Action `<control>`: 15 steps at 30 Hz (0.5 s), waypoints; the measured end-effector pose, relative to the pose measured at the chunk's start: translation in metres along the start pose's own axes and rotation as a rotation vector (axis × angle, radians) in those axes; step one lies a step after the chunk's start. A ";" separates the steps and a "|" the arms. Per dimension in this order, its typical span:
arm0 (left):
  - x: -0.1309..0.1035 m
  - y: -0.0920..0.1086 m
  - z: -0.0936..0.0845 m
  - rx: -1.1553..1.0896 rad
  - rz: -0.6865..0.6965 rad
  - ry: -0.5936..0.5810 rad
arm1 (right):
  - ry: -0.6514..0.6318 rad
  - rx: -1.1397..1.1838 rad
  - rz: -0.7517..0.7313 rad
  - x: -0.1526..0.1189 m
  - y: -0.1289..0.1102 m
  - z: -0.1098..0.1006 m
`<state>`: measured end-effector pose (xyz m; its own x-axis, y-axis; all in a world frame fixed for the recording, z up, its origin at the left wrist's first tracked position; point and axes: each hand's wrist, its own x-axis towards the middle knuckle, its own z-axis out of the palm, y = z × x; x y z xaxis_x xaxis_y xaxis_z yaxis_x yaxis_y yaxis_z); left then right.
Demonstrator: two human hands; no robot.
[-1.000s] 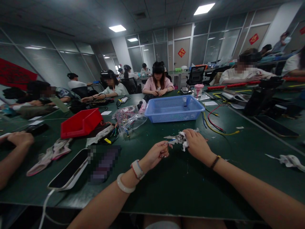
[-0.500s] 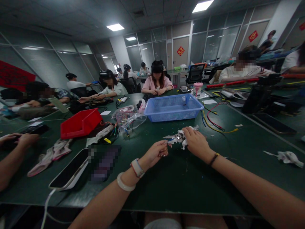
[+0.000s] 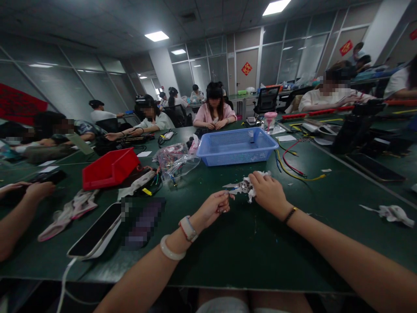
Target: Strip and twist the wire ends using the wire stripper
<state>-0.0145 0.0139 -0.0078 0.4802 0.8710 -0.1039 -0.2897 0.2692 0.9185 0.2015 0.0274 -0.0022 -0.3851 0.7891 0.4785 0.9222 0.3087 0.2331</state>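
Note:
Metal pliers (image 3: pixel 241 187) with white wrapping round their handles lie in my right hand (image 3: pixel 269 192), whose fingers are closed over the wrapped part. The pliers' jaws point left, toward my left hand (image 3: pixel 215 208). My left hand is closed in a pinch right beside the jaws. What its fingertips hold is too small to make out. Both hands are above the green table (image 3: pixel 254 252), in front of the blue basket (image 3: pixel 239 154).
Left of my arms are a red bin (image 3: pixel 110 169), a phone (image 3: pixel 96 232), a plastic bag (image 3: pixel 177 163) and a pinkish glove (image 3: pixel 70 213). Coloured cables (image 3: pixel 298 171) lie right of the basket. Another person's hand (image 3: pixel 39 191) is at the left edge.
The pliers' jaws look slightly more closed than before. My right hand has shifted very slightly left; my left hand stays in nearly the same place.

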 end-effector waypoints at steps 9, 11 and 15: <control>0.000 0.000 0.001 0.011 -0.009 0.004 | 0.069 0.110 -0.151 0.005 0.011 0.009; 0.001 -0.001 0.000 0.014 -0.010 0.001 | 0.029 0.139 -0.155 0.006 0.014 0.009; 0.002 -0.003 -0.001 0.029 -0.009 -0.001 | -0.002 0.149 -0.147 0.005 0.016 0.006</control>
<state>-0.0136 0.0150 -0.0114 0.4838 0.8680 -0.1119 -0.2611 0.2651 0.9282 0.2145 0.0398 -0.0007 -0.5161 0.7309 0.4466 0.8512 0.4958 0.1723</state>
